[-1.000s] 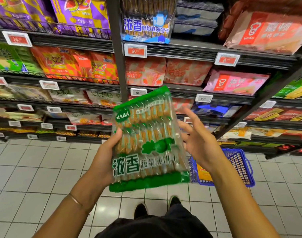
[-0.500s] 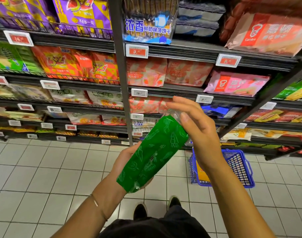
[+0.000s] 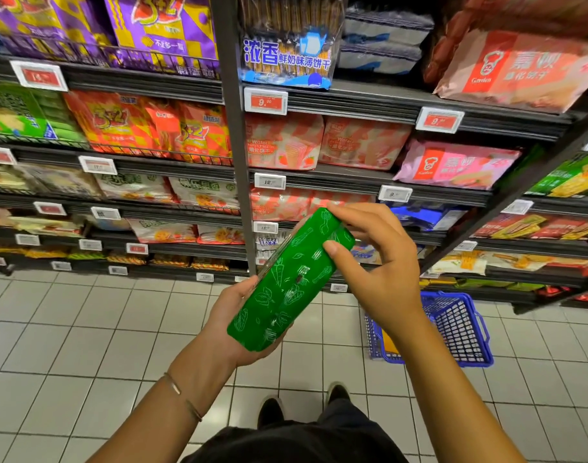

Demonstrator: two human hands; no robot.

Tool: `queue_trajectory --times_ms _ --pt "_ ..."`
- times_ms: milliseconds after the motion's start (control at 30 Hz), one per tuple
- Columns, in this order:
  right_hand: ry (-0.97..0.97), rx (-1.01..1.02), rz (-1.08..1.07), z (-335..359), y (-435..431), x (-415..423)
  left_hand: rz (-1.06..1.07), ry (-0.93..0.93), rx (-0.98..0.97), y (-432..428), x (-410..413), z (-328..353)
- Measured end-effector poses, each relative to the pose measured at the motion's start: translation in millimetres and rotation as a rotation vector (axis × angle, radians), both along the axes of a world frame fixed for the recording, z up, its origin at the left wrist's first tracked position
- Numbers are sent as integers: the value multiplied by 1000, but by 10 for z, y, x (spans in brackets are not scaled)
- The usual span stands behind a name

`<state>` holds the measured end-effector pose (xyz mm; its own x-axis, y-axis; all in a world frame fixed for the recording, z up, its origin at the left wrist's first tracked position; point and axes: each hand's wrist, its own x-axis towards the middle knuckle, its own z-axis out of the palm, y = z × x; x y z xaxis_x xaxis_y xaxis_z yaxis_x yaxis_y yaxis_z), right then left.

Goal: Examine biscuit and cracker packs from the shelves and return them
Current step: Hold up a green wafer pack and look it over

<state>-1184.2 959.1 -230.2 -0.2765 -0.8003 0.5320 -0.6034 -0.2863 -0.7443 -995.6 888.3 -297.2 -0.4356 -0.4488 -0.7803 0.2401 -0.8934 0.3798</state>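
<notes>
Head camera, looking down past my own forearms at a supermarket aisle. I hold a green biscuit pack [image 3: 291, 282] in the air between my body and the shelves [image 3: 352, 103], off any shelf. It is turned edge-on, so its narrow green side, printed with white vegetable drawings, faces me, and its upper end tilts up and to the right.

My left hand [image 3: 227, 317] cups the lower end from underneath with its fingers curled round it, which I judge is taking the weight. My right hand [image 3: 383, 272] pinches the upper end, thumb on the near face and fingers over the top, probably to steer the pack round so another side can be read. My hands are apart, one at each end, both gripping the pack.

A blue basket [image 3: 459, 325] stands on the tiled floor [image 3: 68, 329] at my right, out of the way (something yellow lies inside; I cannot tell what). Returning the pack is not yet done, and I cannot tell which shelf slot is its own.
</notes>
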Motion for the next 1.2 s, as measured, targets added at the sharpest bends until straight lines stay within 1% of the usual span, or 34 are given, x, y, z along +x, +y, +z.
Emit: queue_trajectory --times_ms 33,100,133,167,267,367,500,567,633,667,767,833,900,967,1067,1133,1200 --pt "0 -17 -22 -13 -8 8 17 21 15 5 -4 7" --pt "-2 -15 -64 -47 -16 18 26 -13 58 -7 11 -7" --pt "5 -6 -83 -61 -15 13 30 -23 51 -24 14 -25" --pt "11 6 -99 -72 -11 4 48 5 50 -43 12 -57" --pt "-8 56 -101 -76 -14 -43 82 -47 6 -69 13 -106" --pt "-140 133 -53 -70 -26 -62 125 -30 25 -72 16 -136" --pt "-238 219 -90 -142 -32 -115 188 5 20 -49 -17 -162" --pt "-355 279 -89 -185 -13 -171 222 0 -20 -75 -19 -153" --pt "-472 374 -84 -245 21 -269 234 -34 -97 -109 -17 -104" --pt "-494 445 -81 -288 35 -331 249 -61 -159 -129 -22 -81" --pt "-421 688 -58 -407 64 -481 321 -167 -462 -217 -63 -20" --pt "-420 756 -71 -420 58 -506 343 -221 -628 -259 -88 54" --pt "-494 759 -82 -358 1 -482 285 -239 -743 -277 -103 119" --pt "-511 768 -42 -273 -74 -436 175 -254 -866 -278 -114 171" --pt "-594 689 -1 -186 -159 -356 5 -253 -1024 -251 -153 258" --pt "-642 656 -38 -155 -179 -303 -72 -267 -1083 -231 -180 302" --pt "-640 632 -79 -121 -194 -262 -103 -258 -1074 -226 -190 332"
